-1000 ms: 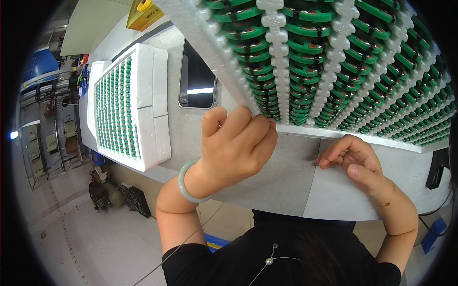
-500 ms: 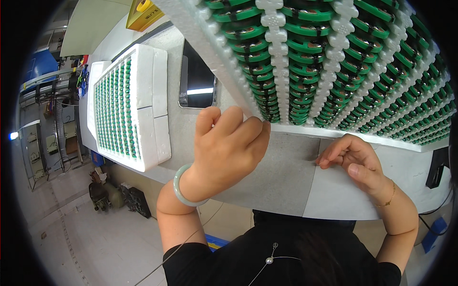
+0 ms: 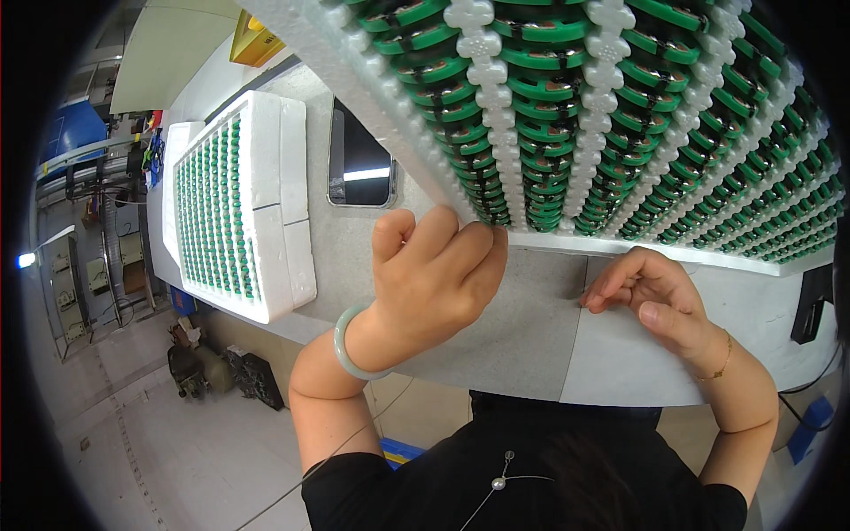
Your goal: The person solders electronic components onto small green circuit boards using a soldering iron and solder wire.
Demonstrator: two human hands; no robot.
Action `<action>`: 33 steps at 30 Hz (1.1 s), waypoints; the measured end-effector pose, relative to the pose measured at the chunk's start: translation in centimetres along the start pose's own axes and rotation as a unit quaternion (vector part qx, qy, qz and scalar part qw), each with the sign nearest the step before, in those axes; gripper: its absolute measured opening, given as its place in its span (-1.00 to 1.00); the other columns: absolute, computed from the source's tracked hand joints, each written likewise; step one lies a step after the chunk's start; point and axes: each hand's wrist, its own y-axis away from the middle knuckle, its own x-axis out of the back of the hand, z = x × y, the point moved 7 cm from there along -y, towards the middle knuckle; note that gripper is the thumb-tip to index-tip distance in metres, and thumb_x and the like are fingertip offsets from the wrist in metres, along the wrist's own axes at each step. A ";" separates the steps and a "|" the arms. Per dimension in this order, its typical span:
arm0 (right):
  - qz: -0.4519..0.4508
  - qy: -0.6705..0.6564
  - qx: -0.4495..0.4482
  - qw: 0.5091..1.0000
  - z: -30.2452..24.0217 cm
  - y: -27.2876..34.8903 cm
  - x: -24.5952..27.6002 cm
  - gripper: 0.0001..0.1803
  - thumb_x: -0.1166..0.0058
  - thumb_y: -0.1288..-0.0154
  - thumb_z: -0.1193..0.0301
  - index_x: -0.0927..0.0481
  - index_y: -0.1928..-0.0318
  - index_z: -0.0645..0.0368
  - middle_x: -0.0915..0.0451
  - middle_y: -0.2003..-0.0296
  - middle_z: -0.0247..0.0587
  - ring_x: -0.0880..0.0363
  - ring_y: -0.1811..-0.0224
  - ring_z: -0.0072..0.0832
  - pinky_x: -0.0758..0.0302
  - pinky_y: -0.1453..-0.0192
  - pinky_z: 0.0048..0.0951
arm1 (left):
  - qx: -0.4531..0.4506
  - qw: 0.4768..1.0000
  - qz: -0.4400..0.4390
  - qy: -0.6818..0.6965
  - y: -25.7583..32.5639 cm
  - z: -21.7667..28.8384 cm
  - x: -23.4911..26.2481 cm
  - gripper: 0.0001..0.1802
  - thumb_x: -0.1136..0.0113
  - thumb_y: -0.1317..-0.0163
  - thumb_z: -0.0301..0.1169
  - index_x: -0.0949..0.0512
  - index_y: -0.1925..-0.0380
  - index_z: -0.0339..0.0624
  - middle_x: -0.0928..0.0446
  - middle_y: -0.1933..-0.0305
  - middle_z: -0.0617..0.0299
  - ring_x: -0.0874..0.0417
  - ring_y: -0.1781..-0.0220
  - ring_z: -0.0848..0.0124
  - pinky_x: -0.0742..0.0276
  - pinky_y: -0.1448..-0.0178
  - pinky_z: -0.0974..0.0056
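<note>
A large white foam tray (image 3: 611, 106) fills the upper right, its slots packed with rows of round green circuit boards (image 3: 542, 124) standing on edge. At its near left corner is my left hand (image 3: 438, 274), closed, with the fingertips at the end of the leftmost row. The fingers themselves hide whatever they pinch there. My right hand (image 3: 655, 296) rests just in front of the tray's near edge. Its fingers are loosely bent and the thumb stands apart, with nothing visible between them.
To the left, a second foam tray (image 3: 288, 181) holds similar green boards on a stack of white foam. A phone (image 3: 361, 150) lies between the two trays. Farther back is a yellow box (image 3: 257, 42). A black object (image 3: 807, 310) sits at the table's right, with a cable below.
My left hand has shifted slightly to the right against the tray's corner, still closed. The right hand has hardly moved. The whole view has tilted a little.
</note>
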 end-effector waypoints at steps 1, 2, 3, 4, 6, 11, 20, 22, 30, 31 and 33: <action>-0.003 0.002 0.000 1.000 0.0 0.0 0.0 -0.65 0.02 -0.16 0.28 -0.35 0.15 0.28 -0.43 0.20 -0.15 -0.40 0.05 -0.45 -0.33 -0.05 -0.44 | 0.002 1.000 -0.005 -0.002 -0.1 0.0 0.0 -0.78 -0.06 0.42 -0.42 -0.50 0.60 -0.15 -0.26 0.60 0.42 -0.25 0.53 0.50 -0.03 0.33 0.32; -0.004 0.001 0.000 1.000 0.0 -0.1 0.0 -0.65 0.02 -0.16 0.28 -0.35 0.15 0.28 -0.43 0.20 -0.15 -0.40 0.05 -0.45 -0.33 -0.05 -0.44 | 0.004 1.000 -0.009 -0.004 -0.1 0.0 0.0 -0.79 -0.06 0.40 -0.43 -0.50 0.60 -0.14 -0.27 0.60 0.42 -0.25 0.53 0.50 -0.04 0.32 0.32; -0.006 0.003 0.002 1.000 0.0 -0.1 0.0 -0.65 0.02 -0.16 0.27 -0.35 0.15 0.28 -0.43 0.20 -0.16 -0.40 0.06 -0.45 -0.33 -0.05 -0.45 | 0.004 1.000 -0.010 -0.006 -0.2 -0.1 0.1 -0.79 -0.06 0.40 -0.43 -0.50 0.60 -0.14 -0.27 0.60 0.42 -0.25 0.53 0.50 -0.04 0.32 0.32; -0.004 0.005 0.000 1.000 0.1 -0.1 0.0 -0.65 0.02 -0.16 0.27 -0.35 0.15 0.28 -0.43 0.20 -0.17 -0.40 0.07 -0.46 -0.33 -0.04 -0.45 | 0.003 0.999 -0.032 0.030 -0.3 -0.2 0.1 -0.76 -0.16 0.43 -0.46 -0.53 0.58 -0.10 -0.27 0.62 0.43 -0.27 0.54 0.49 -0.05 0.34 0.33; -0.002 0.016 -0.002 1.000 -0.1 -0.1 0.3 -0.65 0.03 -0.16 0.26 -0.35 0.15 0.27 -0.43 0.21 -0.18 -0.40 0.08 -0.47 -0.33 -0.03 -0.45 | 0.007 0.996 -0.052 0.066 -0.9 -1.2 0.8 -0.72 -0.25 0.46 -0.48 -0.56 0.56 -0.05 -0.27 0.65 0.44 -0.28 0.56 0.49 -0.06 0.36 0.34; -0.014 0.033 0.003 0.999 -0.3 0.1 0.0 -0.69 0.05 -0.17 0.27 -0.37 0.17 0.23 -0.44 0.19 -0.20 -0.40 0.10 -0.50 -0.33 -0.02 -0.45 | 0.133 0.670 -0.050 0.729 0.8 -4.2 4.3 -0.35 0.15 -0.14 0.09 -0.56 0.42 -0.39 -0.51 0.58 0.09 -0.49 0.63 0.30 -0.34 0.56 0.30; -0.202 0.345 0.171 0.900 4.2 -1.0 -14.9 -0.31 0.03 -0.16 0.21 -0.05 -0.20 0.29 -0.26 -0.05 0.11 -0.29 -0.05 -0.07 -0.23 -0.14 -0.25 | 0.048 0.507 0.011 0.860 3.7 -0.5 11.0 -0.41 0.34 -0.30 -0.04 -0.46 0.64 -0.27 -0.30 0.81 0.21 -0.20 0.84 0.42 -0.12 0.73 0.35; -0.236 0.217 0.127 0.939 6.8 -2.6 -18.6 -0.49 0.10 -0.21 0.17 -0.28 -0.05 0.28 -0.41 0.13 0.00 -0.43 0.20 -0.26 -0.38 0.09 -0.35 | 0.170 0.520 0.145 0.824 4.6 -1.9 11.6 -0.49 0.34 -0.32 -0.09 -0.29 0.74 -0.09 -0.16 0.86 0.34 -0.09 0.86 0.48 -0.02 0.75 0.36; -0.091 0.093 -0.126 0.984 -1.3 6.6 -7.3 -0.69 0.21 -0.30 0.24 -0.50 0.38 0.21 -0.49 0.49 -0.37 -0.27 0.66 -0.76 -0.24 0.60 -0.74 | 0.229 0.469 0.294 0.801 13.1 -7.1 19.5 -0.62 0.16 -0.29 -0.26 -0.13 0.72 -0.04 0.04 0.75 0.42 0.07 0.69 0.56 0.11 0.55 0.41; -0.061 0.127 -0.116 0.983 -2.6 8.9 -5.9 -0.69 0.16 -0.27 0.25 -0.50 0.42 0.24 -0.49 0.54 -0.36 -0.27 0.69 -0.75 -0.22 0.62 -0.73 | 0.220 0.482 0.296 0.795 13.4 -6.6 20.8 -0.61 0.14 -0.28 -0.27 -0.13 0.72 -0.03 0.04 0.75 0.42 0.07 0.69 0.56 0.11 0.55 0.40; -0.011 0.207 -0.072 0.976 -4.4 13.3 -4.2 -0.67 0.08 -0.20 0.26 -0.50 0.52 0.28 -0.45 0.67 -0.34 -0.27 0.75 -0.74 -0.18 0.68 -0.72 | 0.213 0.514 0.267 0.787 13.4 -5.7 22.0 -0.61 0.07 -0.25 -0.29 -0.12 0.73 -0.03 0.05 0.75 0.43 0.06 0.68 0.57 0.10 0.54 0.40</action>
